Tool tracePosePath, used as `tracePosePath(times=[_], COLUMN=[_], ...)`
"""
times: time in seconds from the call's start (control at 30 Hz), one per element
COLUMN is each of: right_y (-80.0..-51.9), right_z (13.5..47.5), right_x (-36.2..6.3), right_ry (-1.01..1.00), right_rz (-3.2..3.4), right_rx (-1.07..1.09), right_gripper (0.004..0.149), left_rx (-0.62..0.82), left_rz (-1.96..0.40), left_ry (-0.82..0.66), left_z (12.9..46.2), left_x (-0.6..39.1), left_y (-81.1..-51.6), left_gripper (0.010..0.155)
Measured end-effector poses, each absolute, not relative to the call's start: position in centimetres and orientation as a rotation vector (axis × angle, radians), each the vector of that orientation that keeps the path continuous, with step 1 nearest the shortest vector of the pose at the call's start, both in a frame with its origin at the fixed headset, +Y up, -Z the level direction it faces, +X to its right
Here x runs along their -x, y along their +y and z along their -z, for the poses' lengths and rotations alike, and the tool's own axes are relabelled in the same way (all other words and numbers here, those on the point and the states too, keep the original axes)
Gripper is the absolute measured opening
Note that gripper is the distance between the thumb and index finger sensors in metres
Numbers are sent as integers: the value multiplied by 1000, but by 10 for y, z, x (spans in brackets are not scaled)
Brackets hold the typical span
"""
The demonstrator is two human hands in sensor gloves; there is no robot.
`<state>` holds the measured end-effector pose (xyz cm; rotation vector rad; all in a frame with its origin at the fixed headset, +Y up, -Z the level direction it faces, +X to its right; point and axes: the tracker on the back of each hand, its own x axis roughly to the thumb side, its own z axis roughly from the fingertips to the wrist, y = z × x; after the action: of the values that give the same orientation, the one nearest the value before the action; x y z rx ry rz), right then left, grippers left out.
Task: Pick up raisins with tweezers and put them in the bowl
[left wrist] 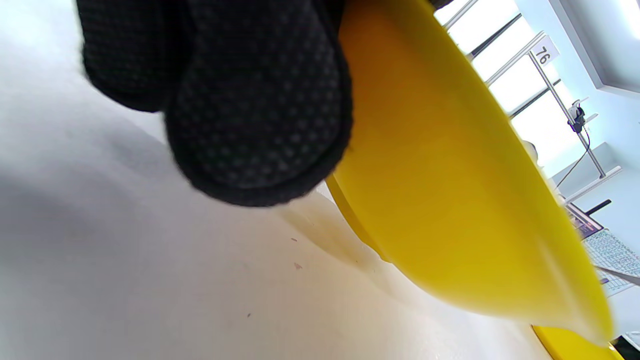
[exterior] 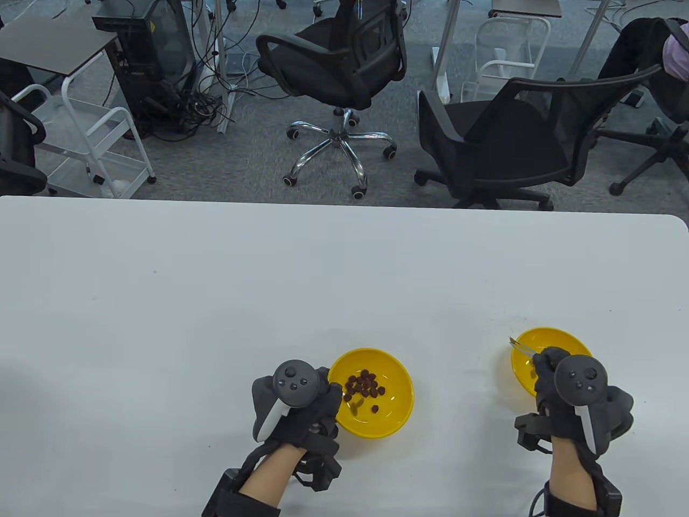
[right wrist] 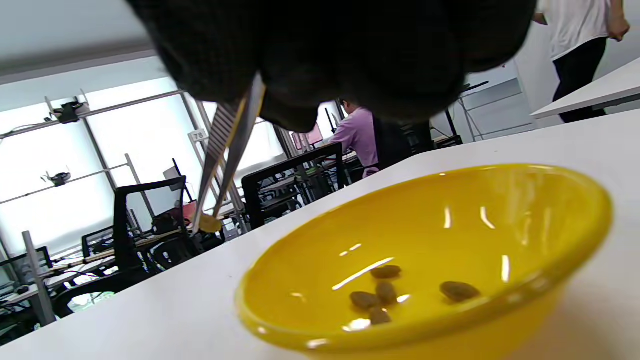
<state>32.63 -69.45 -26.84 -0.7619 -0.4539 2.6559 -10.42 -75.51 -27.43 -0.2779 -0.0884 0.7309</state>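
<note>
Gripping the tweezers (exterior: 523,347) pinched nearly closed, tips seemingly empty past the receiving bowl's (exterior: 560,336) far-left rim, the right hand (exterior: 573,398) sits nearer that bowl than the left hand (exterior: 296,404), whose fingertips touch the raisin bowl (exterior: 401,390).

My tweezers (right wrist: 227,150) are slim and metal, their tips nearly closed on one pale raisin (right wrist: 210,223) above the right yellow bowl's (exterior: 543,344) far-left rim. That bowl holds a few raisins (right wrist: 382,295). The left yellow bowl (exterior: 395,414) holds a cluster of dark raisins (exterior: 363,386).
</note>
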Motion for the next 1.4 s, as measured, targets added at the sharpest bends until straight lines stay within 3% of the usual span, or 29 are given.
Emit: tracePosePath(times=[0.4, 0.8, 1.0, 1.4], right_y=[-711, -700, -690, -702], right_z=[276, 272, 270, 269], right_x=[-336, -323, -297, -205], right_ry=[-358, -465, -473, -221], right_rz=[-2761, -2784, -2756, -2675], right_rx=[892, 817, 575, -144], right_gripper=[43, 43, 44, 44], left_rx=[285, 283, 281, 284], left_rz=[-725, -724, -725, -728], left_ry=[-89, -90, -91, -106], left_z=[274, 274, 274, 274], left_x=[103, 102, 101, 101], left_y=[-756, -756, -756, -756], left_gripper=[55, 55, 55, 55])
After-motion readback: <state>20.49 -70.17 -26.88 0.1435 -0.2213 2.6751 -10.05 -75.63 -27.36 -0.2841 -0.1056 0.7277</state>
